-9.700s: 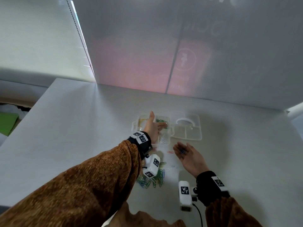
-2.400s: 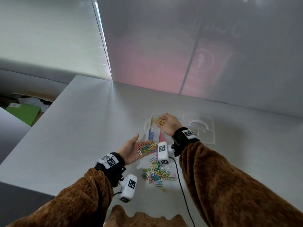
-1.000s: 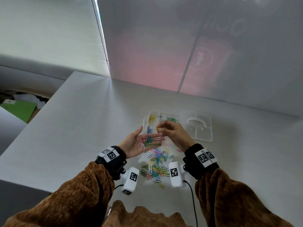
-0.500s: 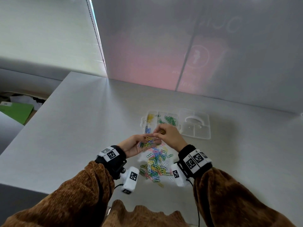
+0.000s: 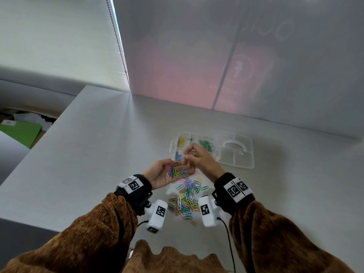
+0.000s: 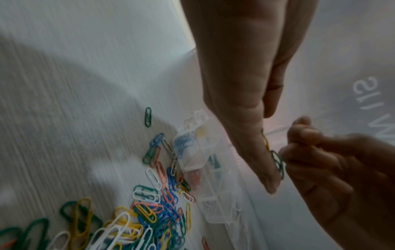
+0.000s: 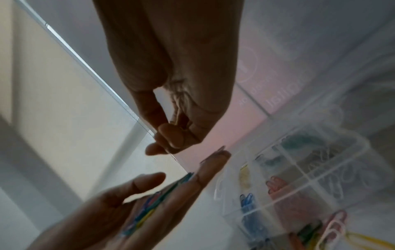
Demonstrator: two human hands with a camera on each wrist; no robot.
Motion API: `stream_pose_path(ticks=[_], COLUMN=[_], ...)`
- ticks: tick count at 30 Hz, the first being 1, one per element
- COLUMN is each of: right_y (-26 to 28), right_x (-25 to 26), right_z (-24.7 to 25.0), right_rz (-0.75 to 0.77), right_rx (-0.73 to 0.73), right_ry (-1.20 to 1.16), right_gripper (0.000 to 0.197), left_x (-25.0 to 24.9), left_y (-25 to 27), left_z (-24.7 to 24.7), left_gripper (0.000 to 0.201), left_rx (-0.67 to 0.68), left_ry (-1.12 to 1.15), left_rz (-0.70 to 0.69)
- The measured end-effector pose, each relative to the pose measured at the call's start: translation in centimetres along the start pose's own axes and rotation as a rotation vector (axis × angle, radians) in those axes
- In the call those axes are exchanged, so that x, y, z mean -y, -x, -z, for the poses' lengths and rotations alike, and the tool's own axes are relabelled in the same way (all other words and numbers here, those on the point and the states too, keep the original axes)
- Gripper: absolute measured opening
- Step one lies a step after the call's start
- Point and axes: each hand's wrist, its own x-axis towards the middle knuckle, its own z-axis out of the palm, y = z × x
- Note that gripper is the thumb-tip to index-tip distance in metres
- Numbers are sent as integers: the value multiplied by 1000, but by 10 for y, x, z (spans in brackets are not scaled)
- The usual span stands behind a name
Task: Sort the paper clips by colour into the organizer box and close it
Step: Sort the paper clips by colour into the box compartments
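My left hand is held palm up above the table, fingers nearly straight, and several mixed-colour paper clips lie across it. Just above its fingertips my right hand pinches one paper clip between thumb and fingers; its colour is hard to tell. The clear organizer box lies open right behind the hands, with yellow clips, green clips and blue clips in separate compartments. A loose pile of clips lies on the table between my wrists. The right wrist view shows the left hand flat under the pinching right hand.
The box's clear lid lies flat to the right of the compartments, with a white curved handle on it. A frosted wall panel rises behind the white table. The table's left edge drops off to a lower area with a green folder.
The right hand has lifted off the clips on the left palm with a pinched clip and moved slightly up, towards the box. The left hand has stayed in place.
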Motion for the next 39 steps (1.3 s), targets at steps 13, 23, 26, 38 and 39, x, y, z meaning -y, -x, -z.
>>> stream_pose_path(ticks=[13,23,26,38,39], right_y=[9,12,10,9,8], right_x=[-6,6,1,-4,-3], right_z=[-10,4,9,8,8], right_rz=[281,42,39,59,53], right_rx=[170,-40,-36,-49,-60], right_ry=[746,-29,21,13,-14], right_gripper=[30,6,8,15,15], left_x=[-1,0,0,-3,-3], left_y=[-8,-7,-7,-8,-8], left_z=[12,10,10,11,11], left_gripper=[42,53,59,69,69], left_rx=[-18,2,-8,40,46], left_ry=[-110,-23,-63,-175,-174], left_rz=[-46,-18,-15,-46,-44])
